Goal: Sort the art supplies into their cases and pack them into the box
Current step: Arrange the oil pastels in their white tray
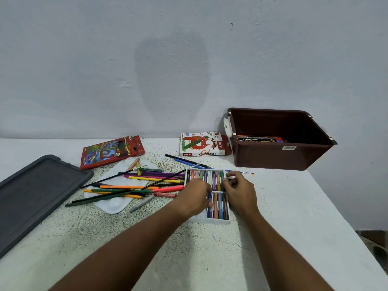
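A white pastel tray [212, 222] lies on the table with two rows of oil pastels [220, 204] in it. My left hand [194, 196] covers the tray's left part, and its curled fingers pinch a blue pastel [210, 197] in the near row. My right hand [240, 191] is at the tray's right side, thumb and forefinger pinching the end of a dark pastel [223, 182] in the far row. The oil pastels box [202, 144] lies behind the tray. A brown storage box [273, 157] stands at the back right, with a packet inside.
Loose coloured pencils [136, 185] and thin brushes lie across a white palette [116, 205] left of the tray. A red pencil case [112, 151] lies behind them and a grey lid [35, 192] at far left. A blue pen [185, 161] and a small brush [243, 172] lie behind the tray.
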Available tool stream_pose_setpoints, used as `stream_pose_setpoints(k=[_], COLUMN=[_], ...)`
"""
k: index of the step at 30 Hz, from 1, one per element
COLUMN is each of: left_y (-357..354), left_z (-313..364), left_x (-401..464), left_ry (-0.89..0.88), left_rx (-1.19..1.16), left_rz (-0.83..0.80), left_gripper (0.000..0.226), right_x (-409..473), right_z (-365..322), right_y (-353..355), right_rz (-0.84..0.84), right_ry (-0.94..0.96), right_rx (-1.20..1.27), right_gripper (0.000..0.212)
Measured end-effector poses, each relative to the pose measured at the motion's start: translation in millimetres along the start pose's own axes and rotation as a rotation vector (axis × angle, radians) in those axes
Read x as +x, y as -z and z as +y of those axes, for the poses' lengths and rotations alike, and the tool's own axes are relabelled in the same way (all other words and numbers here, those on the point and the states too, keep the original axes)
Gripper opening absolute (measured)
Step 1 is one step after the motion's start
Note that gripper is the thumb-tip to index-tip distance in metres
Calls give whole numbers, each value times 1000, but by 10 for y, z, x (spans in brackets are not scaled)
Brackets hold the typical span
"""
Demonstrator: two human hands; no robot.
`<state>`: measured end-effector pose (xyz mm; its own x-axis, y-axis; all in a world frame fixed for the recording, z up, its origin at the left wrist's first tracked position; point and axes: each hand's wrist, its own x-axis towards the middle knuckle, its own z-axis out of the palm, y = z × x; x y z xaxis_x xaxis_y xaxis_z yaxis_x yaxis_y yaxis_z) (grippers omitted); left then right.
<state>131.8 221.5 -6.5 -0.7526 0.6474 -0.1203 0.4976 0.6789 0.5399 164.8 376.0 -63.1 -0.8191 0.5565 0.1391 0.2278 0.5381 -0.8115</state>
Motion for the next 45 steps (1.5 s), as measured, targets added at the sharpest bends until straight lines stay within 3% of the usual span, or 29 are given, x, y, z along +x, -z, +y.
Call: stream_pose_setpoints(k=[3, 7, 11, 13, 17, 23, 33, 41, 45], left_y=[-23, 1, 113, 244, 523, 529, 370, 366, 435], left_z=[-12, -6, -58, -168, -489, -712, -880, -900, -722], left_x=[11, 18, -33, -54, -72, -142, -162, -155, -139], left_ry=[-39, -23, 52, 116, 146, 38, -19, -57, -45], left_rx=[37, 64, -192, -281, -60, 261, 454, 372, 106], left_rz=[53, 49, 22, 95, 231, 124, 103, 160, 249], left_gripper=[56, 45, 32, 23, 26, 27, 19, 18, 16], right_x=[-10, -14, -3, 4, 12, 4, 8, 14, 12], right_z=[-16, -32, -22, -12, -12, -6, 23, 22, 16], right_y=[5, 14, 11, 4, -12, 9, -12, -16, -17], right_rz=[-3, -5, -15, -25, -44, -33, -22, -24, -30], right_ry=[-4, 0, 3, 11, 14, 13, 7, 12, 11], right_rx=[3, 1, 1, -2, -8, -29, -33, -31, -38], right_gripper=[13, 13, 15, 14, 16, 18, 17, 18, 18])
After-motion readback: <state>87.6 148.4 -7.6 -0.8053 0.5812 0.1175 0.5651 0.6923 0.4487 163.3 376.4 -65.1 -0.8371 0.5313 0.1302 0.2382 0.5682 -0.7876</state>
